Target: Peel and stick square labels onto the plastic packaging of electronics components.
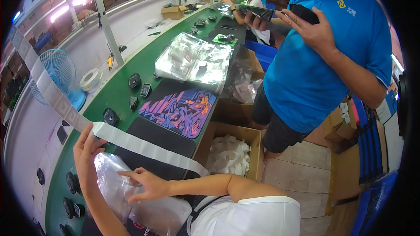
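Observation:
A long white label strip (144,147) comes down from the upper left, bends at my left hand and runs on to the right across the dark mats. My left hand (85,150) is raised, its fingers and thumb closed at the bend in the strip. Below and to the right of it, my right hand (151,185) is over a pile of clear plastic bags (159,216), index finger stretched out and the other fingers apart. Whether a small label sits on that fingertip is too small to tell.
On the green bench (117,81) lie a patterned purple mouse pad (177,112), silvery plastic bags (192,59) and small black devices (110,116). A blue fan (57,76) stands at left. Crumpled white strip fills a cardboard box (253,148). A co-worker in a blue shirt (315,70) stands right, holding dark objects.

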Available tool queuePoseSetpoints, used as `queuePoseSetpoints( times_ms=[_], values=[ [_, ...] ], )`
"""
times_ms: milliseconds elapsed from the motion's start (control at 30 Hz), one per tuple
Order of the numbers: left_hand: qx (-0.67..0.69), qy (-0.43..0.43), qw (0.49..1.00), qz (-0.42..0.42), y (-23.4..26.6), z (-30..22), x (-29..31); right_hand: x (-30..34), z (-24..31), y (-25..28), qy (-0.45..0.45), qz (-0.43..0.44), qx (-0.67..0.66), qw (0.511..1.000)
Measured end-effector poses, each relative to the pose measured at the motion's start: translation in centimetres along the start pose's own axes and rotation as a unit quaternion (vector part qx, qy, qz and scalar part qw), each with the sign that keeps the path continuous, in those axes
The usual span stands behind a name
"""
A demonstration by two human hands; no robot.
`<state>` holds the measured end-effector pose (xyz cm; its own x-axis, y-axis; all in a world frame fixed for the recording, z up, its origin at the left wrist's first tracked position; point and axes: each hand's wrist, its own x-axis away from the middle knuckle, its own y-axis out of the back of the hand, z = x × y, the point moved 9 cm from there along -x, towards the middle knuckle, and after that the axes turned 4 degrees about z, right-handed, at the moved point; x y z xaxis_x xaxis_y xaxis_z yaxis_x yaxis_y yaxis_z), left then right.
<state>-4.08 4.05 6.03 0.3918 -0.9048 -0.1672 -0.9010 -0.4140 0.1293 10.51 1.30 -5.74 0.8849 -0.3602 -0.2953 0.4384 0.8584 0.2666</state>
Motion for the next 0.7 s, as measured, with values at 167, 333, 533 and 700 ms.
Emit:
queuePoseSetpoints(
  times_ms=[167, 333, 533, 700],
  values=[
    [-0.017, -0.082, 0.996, 0.043, -5.1, -7.4, 5.0, -0.8, -1.3, 0.9, 0.051, -0.024, 0.03, 0.998],
    [-0.2, -0.085, 0.974, 0.068, -6.5, -11.7, 13.7, -1.6, -0.3, 0.1, 0.015, 0.008, 0.083, 0.996],
    [-0.291, -0.212, 0.925, 0.123, -9.4, -10.4, 9.4, -2.4, -3.8, 0.4, 0.041, -0.047, -0.001, 0.998],
    [-0.291, -0.128, 0.946, -0.069, -1.8, -4.4, 0.7, -1.5, 0.0, 0.4, 0.026, -0.049, 0.059, 0.997]
  ],
)
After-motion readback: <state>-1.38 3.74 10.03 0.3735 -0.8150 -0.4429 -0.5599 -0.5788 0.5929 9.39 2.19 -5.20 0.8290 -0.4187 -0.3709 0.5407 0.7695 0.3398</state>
